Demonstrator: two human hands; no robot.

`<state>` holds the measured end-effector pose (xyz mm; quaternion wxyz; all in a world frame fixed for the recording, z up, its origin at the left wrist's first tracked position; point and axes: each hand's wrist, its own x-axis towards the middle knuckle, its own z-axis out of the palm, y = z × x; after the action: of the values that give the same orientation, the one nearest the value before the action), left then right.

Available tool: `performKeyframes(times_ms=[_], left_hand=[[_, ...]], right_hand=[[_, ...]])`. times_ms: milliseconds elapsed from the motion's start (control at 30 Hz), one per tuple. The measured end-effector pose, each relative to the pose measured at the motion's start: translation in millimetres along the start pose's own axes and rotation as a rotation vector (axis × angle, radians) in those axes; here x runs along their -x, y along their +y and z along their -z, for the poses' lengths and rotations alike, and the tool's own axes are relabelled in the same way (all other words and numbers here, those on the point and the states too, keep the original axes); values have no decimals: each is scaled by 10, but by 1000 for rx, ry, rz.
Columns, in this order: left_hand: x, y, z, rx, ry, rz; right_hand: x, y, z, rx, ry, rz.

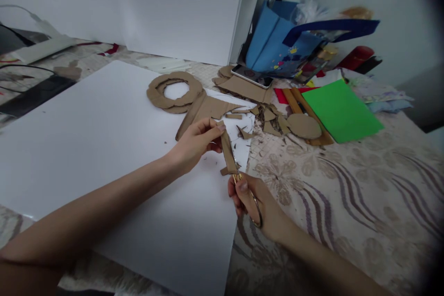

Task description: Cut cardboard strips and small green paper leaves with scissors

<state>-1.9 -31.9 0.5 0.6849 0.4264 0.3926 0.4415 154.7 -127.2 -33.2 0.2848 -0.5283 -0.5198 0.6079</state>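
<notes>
My left hand [199, 143] pinches the upper end of a narrow cardboard strip [228, 150] between thumb and fingers. Below it, my right hand [251, 199] is wrapped round a pair of gold-coloured scissors [237, 177], whose blades meet the strip's lower end. How far the blades are apart is hidden by the cardboard. A larger cut cardboard piece [206, 108] lies just beyond my left hand. Past it rest wavy-edged cardboard rings [192, 87], one on another. Small cardboard scraps [272, 120] are heaped to the right.
A white board [104, 148] lies under my hands on a patterned tablecloth [340, 194]. Toward the back right are a phone [252, 75] on cardboard, a green sheet [343, 111], a cardboard oval [304, 126] and a blue bag [274, 41]. Cables and a dark flat object [38, 95] lie left.
</notes>
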Motion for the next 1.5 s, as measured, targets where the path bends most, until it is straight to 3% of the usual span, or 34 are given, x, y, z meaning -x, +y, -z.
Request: performKeyframes(times_ms=[467, 600, 767, 1167, 1400, 1500], left_hand=[[3, 7, -10, -22, 16, -33], [-27, 20, 18, -81, 60, -77], [-43, 44, 47, -93, 19, -41], [-13, 29, 22, -93, 41, -57], [22, 16, -4, -109, 3, -38], [27, 16, -4, -115, -4, -45]], right_hand=[[28, -59, -76, -11, 75, -30], [-5, -85, -40, -4, 37, -77], [-35, -4, 35, 23, -14, 36], [-1, -26, 169, 199, -43, 83], [7, -6, 114, -2, -63, -30], [-9, 14, 115, 27, -66, 11]])
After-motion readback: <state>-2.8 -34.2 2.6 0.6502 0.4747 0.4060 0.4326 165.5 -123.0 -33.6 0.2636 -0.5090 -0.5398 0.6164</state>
